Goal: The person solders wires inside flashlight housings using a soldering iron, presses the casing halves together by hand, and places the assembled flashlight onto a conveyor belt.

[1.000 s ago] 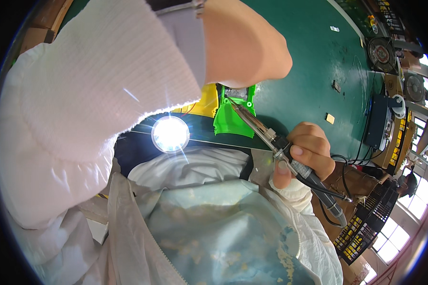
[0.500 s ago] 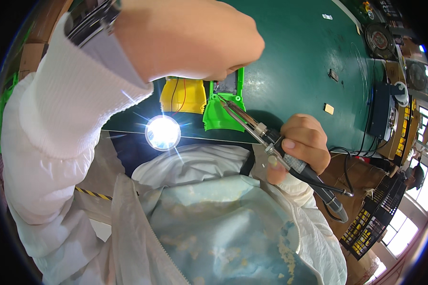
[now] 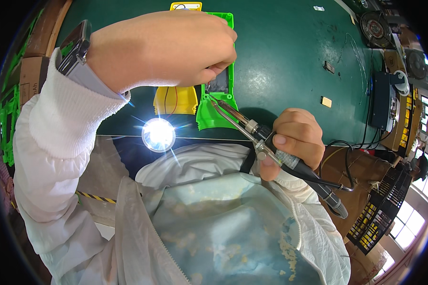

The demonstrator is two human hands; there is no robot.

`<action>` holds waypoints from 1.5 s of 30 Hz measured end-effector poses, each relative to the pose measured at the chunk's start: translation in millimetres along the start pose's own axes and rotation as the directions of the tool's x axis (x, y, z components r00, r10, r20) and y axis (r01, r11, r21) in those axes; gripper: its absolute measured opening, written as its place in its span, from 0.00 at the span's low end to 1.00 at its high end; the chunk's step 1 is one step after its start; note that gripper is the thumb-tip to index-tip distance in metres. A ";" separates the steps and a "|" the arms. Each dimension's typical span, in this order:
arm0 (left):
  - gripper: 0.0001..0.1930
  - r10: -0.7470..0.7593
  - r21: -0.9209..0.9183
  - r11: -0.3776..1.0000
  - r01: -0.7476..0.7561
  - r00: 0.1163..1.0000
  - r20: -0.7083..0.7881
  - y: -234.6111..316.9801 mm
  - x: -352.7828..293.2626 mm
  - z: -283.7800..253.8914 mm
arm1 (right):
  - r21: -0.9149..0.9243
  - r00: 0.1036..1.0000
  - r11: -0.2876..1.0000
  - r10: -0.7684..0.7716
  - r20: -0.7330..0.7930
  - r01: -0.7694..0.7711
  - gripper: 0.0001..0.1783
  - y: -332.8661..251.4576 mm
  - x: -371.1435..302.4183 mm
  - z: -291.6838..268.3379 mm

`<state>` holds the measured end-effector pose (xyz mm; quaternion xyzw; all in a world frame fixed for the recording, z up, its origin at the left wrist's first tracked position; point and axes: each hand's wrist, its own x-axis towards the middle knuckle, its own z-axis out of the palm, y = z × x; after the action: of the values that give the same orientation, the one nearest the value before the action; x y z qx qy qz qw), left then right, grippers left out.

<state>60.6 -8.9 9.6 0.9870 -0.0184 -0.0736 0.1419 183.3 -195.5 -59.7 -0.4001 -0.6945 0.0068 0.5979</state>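
My right hand is wrapped around a soldering iron with a thin metal tube alongside its barrel. The iron's tip meets or hovers just over the inner corner of a green plastic housing. Over that housing's left side, my left hand is closed in a pinch; its fingertips come down by a dark grey block inside, and what they hold is too small to name. A yellow plastic shell with red and black wires lies left of the housing, partly hidden under my left wrist.
A brightly lit round lamp shines at the near table edge. On the green tabletop lie a small tan block and a dark piece. A dark box-shaped unit with cables and a fan stand right.
My left hand has come nearer and left, uncovering more of the green housing's far end. The iron's tip stays at the same corner of the housing. The whole view has shifted slightly.
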 end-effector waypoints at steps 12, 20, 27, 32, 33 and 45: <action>0.06 0.163 0.009 0.986 -0.166 0.954 -0.252 -9.3 8.1 -0.2 | 0.116 0.992 0.991 -0.057 -0.114 0.070 0.16 -5.6 -2.0 -12.2; 0.04 0.278 0.523 0.795 -0.307 0.951 0.137 5.7 37.8 -21.9 | 0.003 0.964 0.999 0.039 -0.261 -0.040 0.19 -32.2 -15.2 -41.9; 0.06 0.443 0.592 0.646 -0.483 0.868 0.224 10.5 34.3 -44.6 | -0.027 0.842 0.996 0.056 -0.537 -0.084 0.19 -35.0 -14.8 -66.6; 0.07 0.372 0.671 0.529 -0.519 0.853 0.366 21.1 36.2 -56.0 | -0.020 0.637 0.994 0.056 -0.769 -0.111 0.16 -33.5 -7.8 -90.3; 0.07 0.367 0.675 0.530 -0.514 0.856 0.364 20.0 34.6 -56.4 | -0.037 0.619 0.993 0.040 -0.784 -0.111 0.16 -32.4 -9.7 -93.5; 0.13 0.323 0.527 0.679 -0.510 0.853 0.409 -0.2 6.6 -36.8 | 0.035 0.641 0.987 0.129 -0.756 -0.158 0.11 -34.1 -12.0 -86.8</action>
<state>72.6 1.1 43.5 0.9251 -0.2883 -0.1689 -0.1805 236.8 -266.2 -28.3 -0.4307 -0.3487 -0.1249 0.8230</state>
